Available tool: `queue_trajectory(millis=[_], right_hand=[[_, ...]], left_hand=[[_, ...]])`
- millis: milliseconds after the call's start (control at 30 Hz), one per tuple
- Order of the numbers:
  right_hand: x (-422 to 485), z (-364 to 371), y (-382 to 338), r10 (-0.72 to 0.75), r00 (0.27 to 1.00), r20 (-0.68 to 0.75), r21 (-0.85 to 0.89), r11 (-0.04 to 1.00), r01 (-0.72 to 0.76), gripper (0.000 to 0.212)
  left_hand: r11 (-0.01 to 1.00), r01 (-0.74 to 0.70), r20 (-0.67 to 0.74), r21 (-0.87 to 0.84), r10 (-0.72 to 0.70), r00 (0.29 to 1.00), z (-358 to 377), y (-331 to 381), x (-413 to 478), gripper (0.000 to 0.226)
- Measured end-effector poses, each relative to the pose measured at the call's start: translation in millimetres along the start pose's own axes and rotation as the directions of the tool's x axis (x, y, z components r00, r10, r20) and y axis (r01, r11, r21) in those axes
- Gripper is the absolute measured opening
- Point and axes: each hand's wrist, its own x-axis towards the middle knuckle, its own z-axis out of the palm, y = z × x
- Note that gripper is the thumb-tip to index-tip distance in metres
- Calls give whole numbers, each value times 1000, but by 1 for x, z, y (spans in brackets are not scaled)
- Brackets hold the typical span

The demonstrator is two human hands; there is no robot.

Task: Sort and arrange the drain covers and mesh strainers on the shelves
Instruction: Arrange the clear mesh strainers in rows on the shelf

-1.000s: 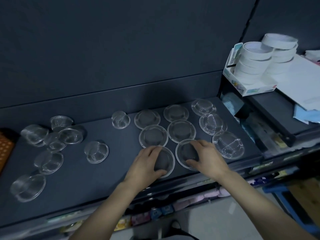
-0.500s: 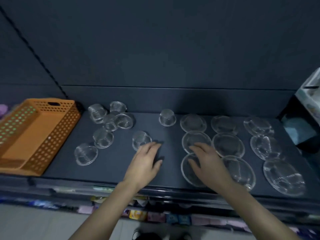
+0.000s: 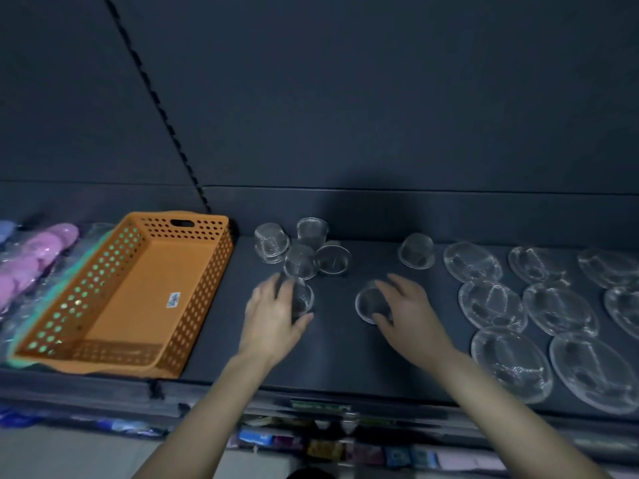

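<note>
Several flat mesh drain covers (image 3: pixel 491 304) lie in rows on the right of the dark shelf (image 3: pixel 339 361). Several small cup-shaped mesh strainers (image 3: pixel 301 261) cluster at the back middle, and one more (image 3: pixel 416 251) sits alone further right. My left hand (image 3: pixel 273 319) curls around a cup strainer (image 3: pixel 303 299) just in front of the cluster. My right hand (image 3: pixel 404 316) grips another cup strainer (image 3: pixel 368 304) lying on its side, fingers over its top and thumb at its rim.
An orange perforated basket (image 3: pixel 207 271) stands on the shelf at the left, close to my left hand. Pink and blue wrapped goods (image 3: pixel 38 257) lie beyond it. Small packets (image 3: pixel 328 447) fill the shelf below.
The view has swung left, bringing the orange basket in. Both hands left the flat covers and moved left to the cup strainers, each closing round one.
</note>
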Motion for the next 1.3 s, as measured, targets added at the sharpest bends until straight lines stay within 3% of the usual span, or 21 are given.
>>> queue_trajectory(millis=[200, 433, 633, 1033, 1200, 1300], right_hand=[[20, 15, -18, 129, 990, 54, -17, 992, -128, 61], [5, 22, -27, 201, 979, 45, 37, 979, -202, 56], [-17, 22, -27, 213, 977, 27, 73, 974, -214, 57], [-35, 23, -18, 192, 981, 33, 69, 979, -194, 61], [-30, 23, -14, 179, 982, 68, 73, 980, -184, 63], [-28, 22, -13, 161, 983, 84, 77, 983, -168, 62]], left_hand=[[997, -77, 215, -11, 77, 974, -1, -28, 31, 80], [931, -321, 225, -172, 354, 908, 2, -34, 21, 65], [879, -469, 218, -83, 475, 852, 6, -25, 19, 66], [873, -471, 186, -129, 488, 853, 6, -27, -1, 67], [916, -384, 216, -118, 401, 890, -1, -38, 0, 77], [928, -359, 249, -100, 373, 894, -3, -43, 1, 68]])
